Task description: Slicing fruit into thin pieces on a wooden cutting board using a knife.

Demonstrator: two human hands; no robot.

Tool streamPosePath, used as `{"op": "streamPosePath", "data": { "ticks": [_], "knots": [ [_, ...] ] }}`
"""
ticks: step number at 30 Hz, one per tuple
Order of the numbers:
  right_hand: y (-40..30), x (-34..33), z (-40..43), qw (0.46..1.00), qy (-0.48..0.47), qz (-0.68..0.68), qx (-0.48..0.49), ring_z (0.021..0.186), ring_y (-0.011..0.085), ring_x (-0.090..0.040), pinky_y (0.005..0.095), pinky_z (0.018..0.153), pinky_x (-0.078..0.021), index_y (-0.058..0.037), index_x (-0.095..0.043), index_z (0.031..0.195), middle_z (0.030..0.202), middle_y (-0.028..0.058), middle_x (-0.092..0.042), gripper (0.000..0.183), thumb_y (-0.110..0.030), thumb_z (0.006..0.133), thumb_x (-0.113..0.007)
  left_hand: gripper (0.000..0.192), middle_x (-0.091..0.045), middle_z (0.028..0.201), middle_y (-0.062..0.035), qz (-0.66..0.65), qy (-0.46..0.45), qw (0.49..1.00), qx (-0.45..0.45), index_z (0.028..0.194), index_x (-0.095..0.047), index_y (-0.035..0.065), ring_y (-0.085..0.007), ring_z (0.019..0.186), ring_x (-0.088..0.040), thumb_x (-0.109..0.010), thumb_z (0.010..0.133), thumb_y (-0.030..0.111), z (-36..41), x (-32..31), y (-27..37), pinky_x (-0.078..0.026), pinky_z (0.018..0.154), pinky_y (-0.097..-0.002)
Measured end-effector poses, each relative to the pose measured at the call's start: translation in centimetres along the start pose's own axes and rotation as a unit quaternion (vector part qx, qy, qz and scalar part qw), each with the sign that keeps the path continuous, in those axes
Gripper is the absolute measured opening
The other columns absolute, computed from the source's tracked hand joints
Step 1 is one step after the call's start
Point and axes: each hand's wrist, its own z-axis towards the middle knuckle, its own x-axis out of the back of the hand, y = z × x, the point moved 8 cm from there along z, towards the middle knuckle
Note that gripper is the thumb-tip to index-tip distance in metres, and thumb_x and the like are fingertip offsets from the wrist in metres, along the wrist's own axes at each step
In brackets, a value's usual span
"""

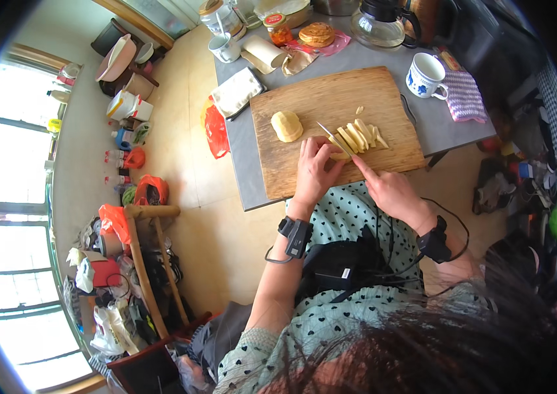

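On a wooden cutting board [283, 170], my right hand [391, 192] grips a knife [332, 135], its index finger stretched along the blade. My left hand [314, 165] curls its fingertips over a pale peeled piece [340, 156], probably potato, right beside the blade. Several cut sticks [359, 136] lie bunched just past the knife. Farther left on the board rests a larger peeled potato piece [286, 126], apart from both hands. A small scrap [359, 110] lies beyond the sticks. The knife's handle is hidden in my right hand.
Beyond the board stand a white mug [425, 76], a glass coffee pot [378, 27], a red-lidded jar [278, 29] and flatbread [317, 34]. A knitted cloth [463, 96] lies at the right, a white-lined tray [238, 93] at the left. Cables hang near my right wrist.
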Motion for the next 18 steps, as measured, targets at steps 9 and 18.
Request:
{"op": "streamPosePath", "data": {
  "ticks": [9, 18],
  "knots": [
    [2.0, 0.3, -0.8, 0.995, 0.015, 0.103, -0.001, 0.063, 0.0401, -0.068, 0.052, 0.061, -0.0553, -0.0219, -0.034, 0.166, 0.081, 0.0216, -0.071, 0.069, -0.014, 0.102, -0.06, 0.033, -0.061, 0.111, -0.0115, 0.008, 0.004, 1.0, -0.002, 0.101, -0.07, 0.0071, -0.0335, 0.105, -0.06, -0.085, 0.073, 0.001, 0.1, -0.3, 0.0, -0.052, 0.089, -0.0431],
    [3.2, 1.3, -1.3, 0.958, -0.079, 0.248, -0.117, 0.06, 0.0351, -0.068, 0.0462, 0.062, -0.0567, -0.0288, -0.036, 0.166, 0.085, 0.0175, -0.073, 0.065, -0.019, 0.106, -0.056, 0.033, -0.06, 0.111, -0.0122, 0.017, 0.006, 1.0, -0.015, 0.101, -0.07, 0.0065, -0.0333, 0.104, -0.06, -0.086, 0.073, 0.001, 0.0, -0.4, -0.4, -0.052, 0.089, -0.0429]
  ]
}}
